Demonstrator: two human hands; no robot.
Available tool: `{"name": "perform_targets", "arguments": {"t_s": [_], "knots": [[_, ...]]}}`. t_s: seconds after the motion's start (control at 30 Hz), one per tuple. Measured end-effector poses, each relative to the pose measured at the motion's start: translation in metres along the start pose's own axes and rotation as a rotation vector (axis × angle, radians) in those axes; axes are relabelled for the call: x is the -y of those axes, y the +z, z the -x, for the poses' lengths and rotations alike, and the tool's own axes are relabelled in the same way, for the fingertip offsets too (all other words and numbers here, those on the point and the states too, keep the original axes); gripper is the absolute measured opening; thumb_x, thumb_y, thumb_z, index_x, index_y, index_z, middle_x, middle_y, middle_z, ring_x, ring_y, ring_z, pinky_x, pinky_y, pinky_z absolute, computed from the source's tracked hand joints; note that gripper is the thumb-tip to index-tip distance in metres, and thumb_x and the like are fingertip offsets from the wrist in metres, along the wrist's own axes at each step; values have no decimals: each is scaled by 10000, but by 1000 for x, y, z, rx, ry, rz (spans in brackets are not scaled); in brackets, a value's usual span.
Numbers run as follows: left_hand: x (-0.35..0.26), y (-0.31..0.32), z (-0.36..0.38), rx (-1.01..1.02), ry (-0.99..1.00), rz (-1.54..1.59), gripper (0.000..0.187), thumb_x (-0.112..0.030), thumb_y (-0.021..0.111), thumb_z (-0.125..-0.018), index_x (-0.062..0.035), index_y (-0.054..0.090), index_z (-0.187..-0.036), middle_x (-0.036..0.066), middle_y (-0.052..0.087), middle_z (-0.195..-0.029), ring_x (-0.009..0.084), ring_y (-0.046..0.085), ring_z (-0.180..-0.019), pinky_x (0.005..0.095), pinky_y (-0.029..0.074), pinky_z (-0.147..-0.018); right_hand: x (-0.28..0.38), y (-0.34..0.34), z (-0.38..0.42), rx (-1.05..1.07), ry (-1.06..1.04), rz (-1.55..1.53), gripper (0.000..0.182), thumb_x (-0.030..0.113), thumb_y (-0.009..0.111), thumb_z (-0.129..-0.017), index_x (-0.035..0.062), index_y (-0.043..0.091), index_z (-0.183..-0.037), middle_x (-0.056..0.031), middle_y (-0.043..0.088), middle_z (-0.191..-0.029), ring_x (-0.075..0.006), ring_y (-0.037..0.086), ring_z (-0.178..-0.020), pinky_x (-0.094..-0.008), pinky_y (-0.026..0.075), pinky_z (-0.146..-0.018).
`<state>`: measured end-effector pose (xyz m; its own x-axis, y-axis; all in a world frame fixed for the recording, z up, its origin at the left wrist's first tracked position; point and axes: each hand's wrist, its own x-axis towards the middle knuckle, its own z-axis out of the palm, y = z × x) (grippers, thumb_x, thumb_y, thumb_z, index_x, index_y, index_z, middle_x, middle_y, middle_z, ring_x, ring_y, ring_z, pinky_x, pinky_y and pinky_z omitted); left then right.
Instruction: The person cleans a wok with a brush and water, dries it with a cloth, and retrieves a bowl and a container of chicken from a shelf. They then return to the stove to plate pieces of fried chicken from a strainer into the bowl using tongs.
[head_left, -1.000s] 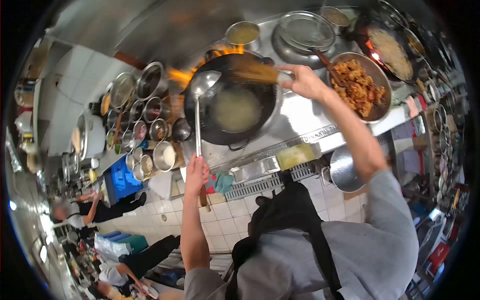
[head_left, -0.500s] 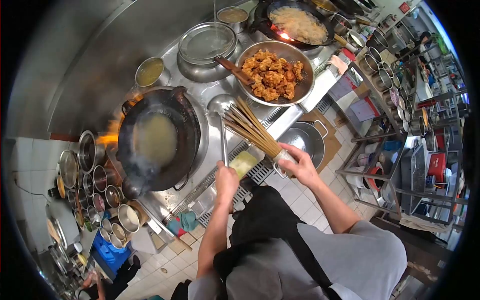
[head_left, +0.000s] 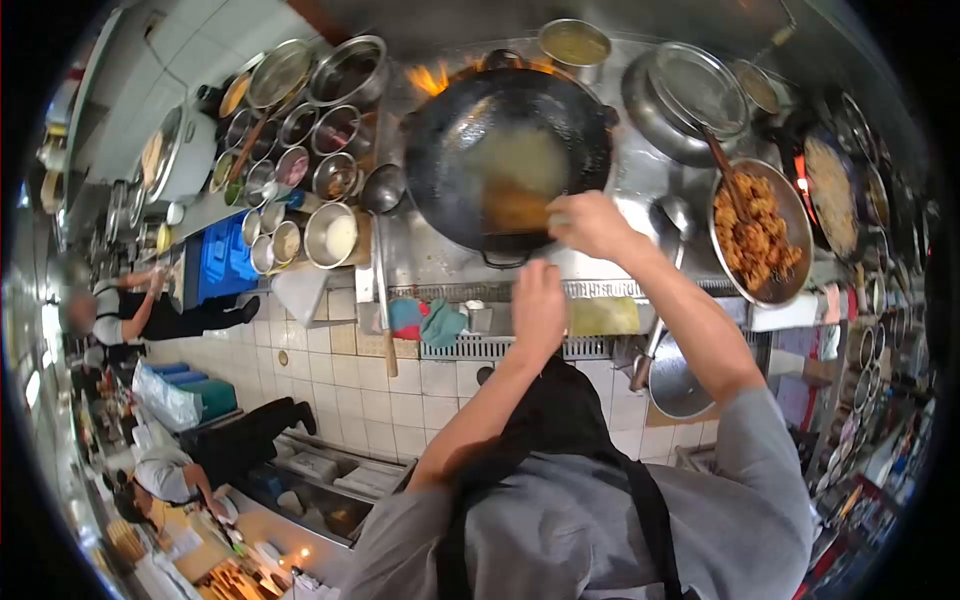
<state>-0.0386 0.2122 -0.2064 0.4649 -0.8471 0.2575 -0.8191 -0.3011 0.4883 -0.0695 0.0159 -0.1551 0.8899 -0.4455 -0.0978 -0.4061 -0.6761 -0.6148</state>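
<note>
My right hand (head_left: pixel 592 226) is closed around the bamboo wok brush (head_left: pixel 515 208), whose bristles are a brown blur inside the black wok (head_left: pixel 440 190). Cloudy liquid lies in the bottom of the wok, and flames rise behind its rim. My left hand (head_left: pixel 540 308) is just in front of the wok, near its front loop handle (head_left: pixel 502 262); motion smears its fingers. A ladle (head_left: pixel 676 214) rests on the steel stove top to the right, its handle pointing toward me. Beside my left hand, a yellow-green cloth or pad (head_left: pixel 604 316) lies on the front edge.
Fried pieces fill a perforated pan (head_left: pixel 795 215) at right. A second ladle (head_left: pixel 383 190) lies left of the wok, near several steel pots (head_left: pixel 330 236). A metal bowl of yellowish liquid (head_left: pixel 575 45) stands behind. Other people (head_left: pixel 165 475) work at far left.
The ladle has left my left hand and lies on the stove. My right hand has brought the wok brush into the wok. The view has turned left.
</note>
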Motion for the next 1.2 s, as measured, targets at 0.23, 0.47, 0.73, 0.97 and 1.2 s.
{"name": "perform_targets", "arguments": {"t_s": [0.23, 0.47, 0.73, 0.97, 1.2], "knots": [[90, -32, 5, 31, 10, -60, 295, -20, 602, -839, 2, 657, -1128, 156, 675, -1145, 348, 602, -1198, 464, 466, -1045, 37, 112, -153, -450, 130, -209, 231, 184, 635, -902, 48, 758, -1042, -297, 731, -998, -485, 703, -989, -564, 558, -911], [89, -28, 9, 0, -29, -10, 306, -13, 596, -857, 23, 652, -1156, 185, 666, -1254, 363, 595, -1269, 463, 492, -1049, 29, 97, -155, -303, 168, -3, 271, 236, 615, -928, 14, 758, -990, -327, 718, -943, -493, 712, -938, -554, 571, -896], [85, -26, 29, 95, -64, -22, 545, 21, 564, -883, 71, 526, -1424, 222, 520, -1510, 379, 430, -1482, 479, 444, -1143, 63, 107, -46, -120, 99, 161, 256, 208, 670, -907, 31, 716, -1086, -301, 733, -928, -485, 722, -919, -550, 587, -862], [76, -31, 33, 214, -90, -22, 650, 47, 553, -871, 87, 436, -1509, 218, 395, -1622, 392, 316, -1558, 527, 383, -1203, 7, 117, -167, -570, 192, -113, 296, 231, 677, -895, 67, 776, -1121, -304, 733, -1018, -472, 713, -994, -528, 573, -916], [76, -30, 37, 176, 32, -3, 570, 34, 536, -896, 98, 478, -1459, 224, 387, -1621, 408, 311, -1560, 552, 422, -1151, 18, 101, -180, -566, 192, -268, 358, 285, 648, -930, 17, 755, -1142, -320, 727, -1042, -496, 701, -1023, -541, 540, -961]]}}
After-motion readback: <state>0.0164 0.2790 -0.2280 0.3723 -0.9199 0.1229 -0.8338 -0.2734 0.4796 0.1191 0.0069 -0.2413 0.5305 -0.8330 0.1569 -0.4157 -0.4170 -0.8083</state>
